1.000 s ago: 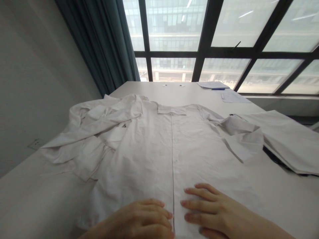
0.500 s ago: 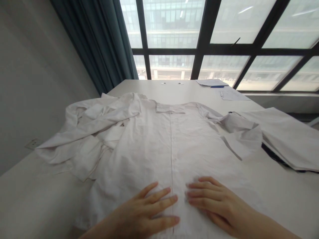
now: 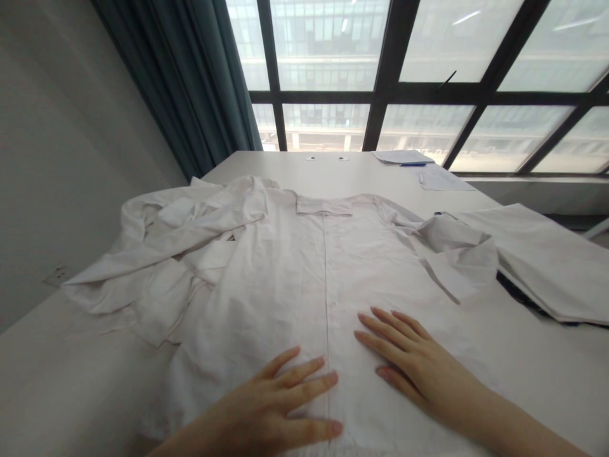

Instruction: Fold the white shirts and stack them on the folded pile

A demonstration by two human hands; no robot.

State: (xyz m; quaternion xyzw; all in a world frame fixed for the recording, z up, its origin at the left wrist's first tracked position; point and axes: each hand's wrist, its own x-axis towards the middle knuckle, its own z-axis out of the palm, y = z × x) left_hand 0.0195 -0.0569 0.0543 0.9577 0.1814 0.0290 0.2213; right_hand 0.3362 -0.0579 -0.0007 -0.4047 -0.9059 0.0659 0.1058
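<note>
A white button-up shirt (image 3: 280, 279) lies spread on the table, its collar (image 3: 324, 206) at the far end and its button line running down the middle. My left hand (image 3: 278, 403) rests flat on the lower front, fingers spread, with the fingertips by the button line. To the right of that line, my right hand (image 3: 413, 355) lies flat on the cloth, fingers stretched out and thumb apart. The shirt's right sleeve (image 3: 461, 254) is bent and crumpled. A long white sleeve (image 3: 190, 244) stretches across the left side.
Crumpled white cloth (image 3: 164, 298) lies on the left of the white table (image 3: 280, 166). Folded white cloth with a dark edge (image 3: 556, 266) is at the right. Papers (image 3: 445, 178) and a blue pen (image 3: 413, 164) lie at the far right, before the window. A dark curtain (image 3: 190, 82) hangs at the left.
My right hand has moved a little farther up the shirt front, its fingers now more stretched out. My left hand has stayed in place.
</note>
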